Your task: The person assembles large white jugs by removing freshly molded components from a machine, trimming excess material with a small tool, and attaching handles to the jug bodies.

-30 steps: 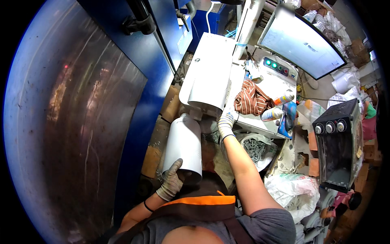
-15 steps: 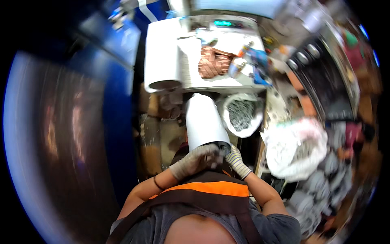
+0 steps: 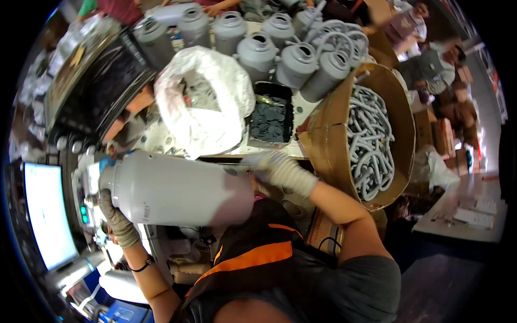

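A large grey metal canister lies sideways in front of me, its stepped neck toward the left. My left hand, in a knitted work glove, is closed around the neck end from the near side. At the wide end is my right hand, also gloved; its fingers reach the canister's far upper edge. Motion smears those fingers, so their grip does not show. Just beyond the right hand stands a dark open box of small grey discs. The wide end's opening is hidden from view.
Several upright grey canisters line the far side of the bench. A white plastic sack stands nearer, left of the box. At right is a cardboard drum of grey curved handles. A lit screen stands left. Other people are beyond.
My view has swung to the right, bringing the canisters and drum into sight. The canister, earlier pointing away from me, now lies crosswise. My left hand has gone to its neck end.
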Motion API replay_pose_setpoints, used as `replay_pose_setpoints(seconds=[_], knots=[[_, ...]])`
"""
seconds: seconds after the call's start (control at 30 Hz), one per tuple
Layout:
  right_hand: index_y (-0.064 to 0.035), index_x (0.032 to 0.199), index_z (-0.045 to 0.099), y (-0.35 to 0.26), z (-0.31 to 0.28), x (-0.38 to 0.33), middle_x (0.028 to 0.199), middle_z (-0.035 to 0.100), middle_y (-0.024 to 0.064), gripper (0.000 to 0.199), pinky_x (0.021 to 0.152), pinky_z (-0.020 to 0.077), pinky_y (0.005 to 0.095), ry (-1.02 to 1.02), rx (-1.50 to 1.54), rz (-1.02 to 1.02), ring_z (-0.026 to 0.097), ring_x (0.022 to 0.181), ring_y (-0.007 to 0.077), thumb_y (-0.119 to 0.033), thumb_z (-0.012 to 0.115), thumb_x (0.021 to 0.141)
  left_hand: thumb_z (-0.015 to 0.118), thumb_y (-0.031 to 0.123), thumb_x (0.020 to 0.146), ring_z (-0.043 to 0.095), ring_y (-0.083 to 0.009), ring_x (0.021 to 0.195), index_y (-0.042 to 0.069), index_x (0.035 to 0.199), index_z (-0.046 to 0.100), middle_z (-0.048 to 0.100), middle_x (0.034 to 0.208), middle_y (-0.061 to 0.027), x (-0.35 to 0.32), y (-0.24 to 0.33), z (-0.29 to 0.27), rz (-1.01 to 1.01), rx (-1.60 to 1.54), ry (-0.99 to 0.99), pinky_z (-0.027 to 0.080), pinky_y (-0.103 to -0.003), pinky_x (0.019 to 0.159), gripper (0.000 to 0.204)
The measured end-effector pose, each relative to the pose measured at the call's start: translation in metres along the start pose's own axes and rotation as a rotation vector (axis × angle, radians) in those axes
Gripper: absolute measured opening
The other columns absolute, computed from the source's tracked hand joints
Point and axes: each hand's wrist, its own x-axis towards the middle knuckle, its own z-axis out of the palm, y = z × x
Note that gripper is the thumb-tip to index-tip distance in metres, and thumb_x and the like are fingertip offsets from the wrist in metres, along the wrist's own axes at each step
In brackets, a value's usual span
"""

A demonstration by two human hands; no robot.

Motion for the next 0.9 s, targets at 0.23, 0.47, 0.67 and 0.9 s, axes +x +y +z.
replay_pose_setpoints(seconds=[0.23,0.47,0.67,0.9], knots=[[-0.0080,0.119,0.056,0.265,-0.078,-0.212,0.108,0.062,0.0218,0.035,0.086,0.0472,0.0424,0.530,-0.309,1.223,0.059,0.100,0.0348,-0.021,0.052,0.087,0.073,0.023,0.073,0.054,-0.0253,0.112,-0.001,0.114,0.058,0.055,0.126,-0.0150,0.055,-0.015,0.157,0.451,0.733,-0.246,0.043,-0.037,0.097,0.050],[-0.0104,0.108,0.063,0.345,-0.092,-0.214,0.097,0.067,0.0157,0.032,0.084,0.0480,0.0434,-0.004,-0.432,1.041,0.063,0.091,0.0342,-0.021,0.059,0.077,0.079,0.017,0.058,0.055,-0.0335,0.107,0.005,0.070,0.047,0.053,0.122,-0.0207,0.065,-0.038,0.270,0.550,1.154,-0.325,0.044,-0.042,0.091,0.036],[-0.0047,0.100,0.058,0.308,-0.157,-0.301,0.080,0.054,0.0077,0.031,0.062,0.0458,0.0344,1.632,0.291,1.080,0.054,0.069,0.0197,-0.032,0.061,0.085,0.079,0.018,0.062,0.052,-0.0317,0.112,0.006,0.088,0.051,0.050,0.125,-0.0228,0.060,-0.051,0.273,0.519,0.832,-0.186,0.044,-0.041,0.093,0.040],[-0.0076,0.099,0.053,0.147,-0.174,0.003,0.066,0.046,-0.0009,0.022,0.049,0.0409,0.0265,1.373,1.714,-0.005,0.047,0.057,0.0102,-0.025,0.061,0.089,0.082,0.025,0.064,0.057,-0.0329,0.107,0.008,0.094,0.050,0.051,0.121,-0.0218,0.068,-0.045,0.276,0.642,0.858,-0.359,0.049,-0.040,0.089,0.046]])
